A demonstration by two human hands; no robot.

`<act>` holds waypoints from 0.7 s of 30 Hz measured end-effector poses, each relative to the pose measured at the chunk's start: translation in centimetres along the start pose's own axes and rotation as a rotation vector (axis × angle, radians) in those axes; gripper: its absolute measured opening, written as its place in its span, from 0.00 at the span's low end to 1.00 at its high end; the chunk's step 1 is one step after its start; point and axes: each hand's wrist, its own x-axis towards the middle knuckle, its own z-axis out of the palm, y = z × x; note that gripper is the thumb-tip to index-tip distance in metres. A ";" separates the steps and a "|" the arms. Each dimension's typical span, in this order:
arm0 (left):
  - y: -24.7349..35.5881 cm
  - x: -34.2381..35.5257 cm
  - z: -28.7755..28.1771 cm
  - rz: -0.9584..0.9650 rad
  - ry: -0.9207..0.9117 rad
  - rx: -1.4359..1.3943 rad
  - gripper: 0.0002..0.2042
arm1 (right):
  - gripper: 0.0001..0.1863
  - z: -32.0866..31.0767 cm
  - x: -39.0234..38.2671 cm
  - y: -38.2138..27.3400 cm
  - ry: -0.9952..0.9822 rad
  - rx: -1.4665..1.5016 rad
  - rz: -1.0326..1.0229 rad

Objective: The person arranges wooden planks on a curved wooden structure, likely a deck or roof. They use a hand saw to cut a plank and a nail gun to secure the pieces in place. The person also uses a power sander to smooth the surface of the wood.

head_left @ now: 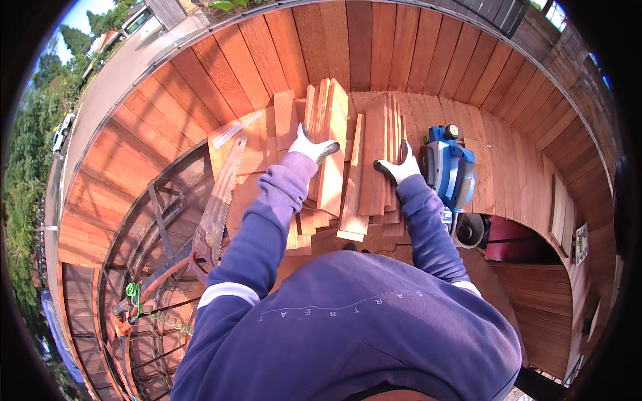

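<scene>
Both hands wear white gloves with dark palm-side coating, and both are spread, thumb set apart from the fingers. The left hand (313, 145) is positioned over the left board stack (336, 150), fingers directed away from the body and thumb directed right across the wood. The right hand (399, 166) is positioned at the right board stack (374, 157), thumb directed left over the board edges and fingers directed away. Contact pressure cannot be determined, since the gloves cover the places where palm and wood would meet. A narrow strip (353, 184) lies between the two stacks; the exact board count is hard to establish because the edges overlap. The stacks rest on a planked surface (485, 170), in front of the torso. The sweatshirt (361, 321) hides the lower centre of the view, and only the tips of dark footwear (350, 246) show beyond it. To the left lies a handsaw (221, 194), toothed edge facing right, its handle end near the left sleeve. Just beside the right hand stands a blue power tool (455, 170); its exact type is unclear. A dark round part (470, 230) near its lower end cannot be identified. At far left, a green coiled line (167, 321) runs beside an orange tool (122, 321), too small to make out in detail.
</scene>
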 end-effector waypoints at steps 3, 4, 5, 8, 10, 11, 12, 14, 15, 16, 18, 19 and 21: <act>8.8 -4.3 0.9 -0.134 0.063 0.555 0.55 | 0.66 0.0 0.2 0.6 0.008 -0.040 0.004; 7.8 -4.4 1.7 -0.061 0.117 0.771 0.51 | 0.66 0.1 -0.1 -0.5 -0.007 -0.087 0.011; 8.3 -5.0 2.1 -0.030 0.079 0.896 0.49 | 0.66 0.0 -0.6 -2.2 -0.020 -0.133 0.019; 9.0 -5.8 2.9 0.001 0.036 0.994 0.46 | 0.66 -0.5 -1.3 -3.6 -0.024 -0.203 0.056; 9.4 -6.1 3.4 0.011 0.001 1.060 0.44 | 0.67 -0.7 -1.0 -2.8 -0.008 -0.205 0.044; 9.0 -5.9 3.4 0.023 0.002 1.078 0.43 | 0.67 -0.7 -1.1 -3.5 -0.018 -0.220 0.073; 8.2 -5.3 3.5 0.034 0.004 1.096 0.43 | 0.67 -0.7 -1.3 -4.5 -0.028 -0.234 0.101; 7.7 -4.7 3.7 0.057 -0.002 1.106 0.42 | 0.67 -0.7 -1.4 -5.0 -0.035 -0.247 0.125; 7.7 -4.5 3.9 0.068 -0.008 1.099 0.42 | 0.67 -0.8 -1.2 -4.9 -0.031 -0.244 0.120; 7.6 -4.5 4.1 0.080 -0.015 1.091 0.42 | 0.67 -0.8 -0.9 -4.6 -0.028 -0.241 0.115; 8.8 -5.6 4.2 0.090 -0.006 1.034 0.41 | 0.66 -0.6 0.0 -2.2 -0.020 0.053 0.055; 9.2 -6.1 4.3 0.094 0.001 1.006 0.41 | 0.66 -0.5 0.4 -1.1 -0.017 0.201 0.021; 8.0 -6.3 3.3 0.191 0.097 1.012 0.40 | 0.65 -1.2 -1.0 -4.0 -0.081 0.345 0.083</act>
